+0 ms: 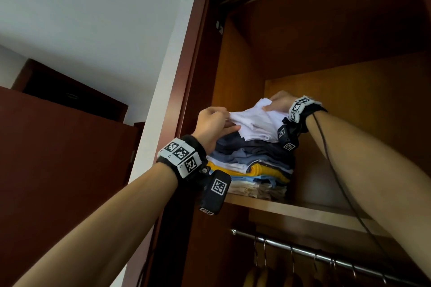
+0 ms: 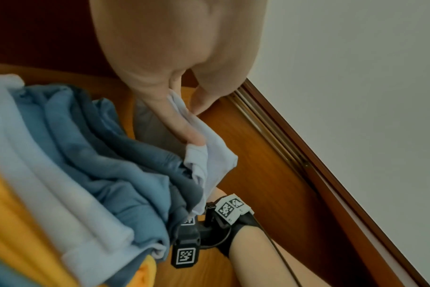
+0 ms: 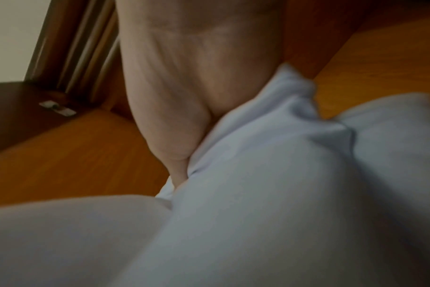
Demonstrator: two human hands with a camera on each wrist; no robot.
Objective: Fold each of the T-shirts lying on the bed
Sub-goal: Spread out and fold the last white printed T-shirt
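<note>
Room had plain white walls (image 1: 93,18) and a dark red-brown wardrobe (image 1: 193,53) open in front, lighter orange wood inside. A shelf (image 1: 291,209) ran across it, with a metal rail (image 1: 326,260) and hangers (image 1: 258,272) under it. Another dark cabinet (image 1: 58,147) stood off left. Soft daylight, nothing harsh.

Bare arms, no sleeves. Black band (image 1: 186,161) on the left wrist, with white squares of black-and-white patterns. Small black camera box (image 1: 215,191) below it. Same band (image 1: 303,109) on the right wrist, with a thin black cable (image 1: 326,151).
</note>
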